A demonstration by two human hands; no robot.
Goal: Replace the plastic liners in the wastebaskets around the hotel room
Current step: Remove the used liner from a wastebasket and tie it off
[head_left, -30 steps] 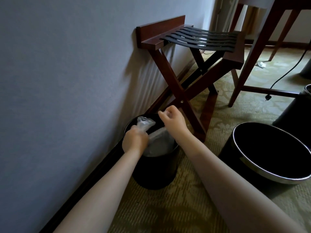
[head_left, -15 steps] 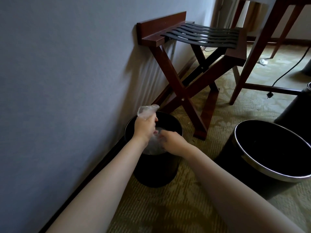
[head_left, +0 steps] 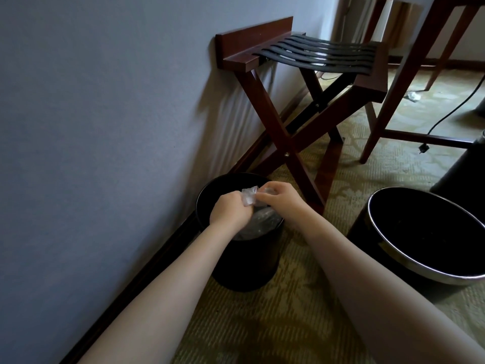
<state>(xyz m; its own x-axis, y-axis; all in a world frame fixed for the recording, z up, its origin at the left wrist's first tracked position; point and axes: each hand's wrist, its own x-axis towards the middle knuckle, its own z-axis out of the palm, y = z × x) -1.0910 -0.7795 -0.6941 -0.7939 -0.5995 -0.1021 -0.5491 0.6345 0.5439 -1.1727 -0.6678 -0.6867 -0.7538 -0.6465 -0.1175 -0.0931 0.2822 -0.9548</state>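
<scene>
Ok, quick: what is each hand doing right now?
Left hand: grips the bunched plastic liner.
Right hand: pinches the same liner.

A hotel guest room, by its furnishings: a folding wooden luggage rack with black straps stands against a plain blue-grey wall on patterned olive carpet edged by a dark baseboard. A small black wastebasket and a larger metal-rimmed wastebasket sit on the floor. Slim wooden legs beyond probably belong to a desk.
</scene>
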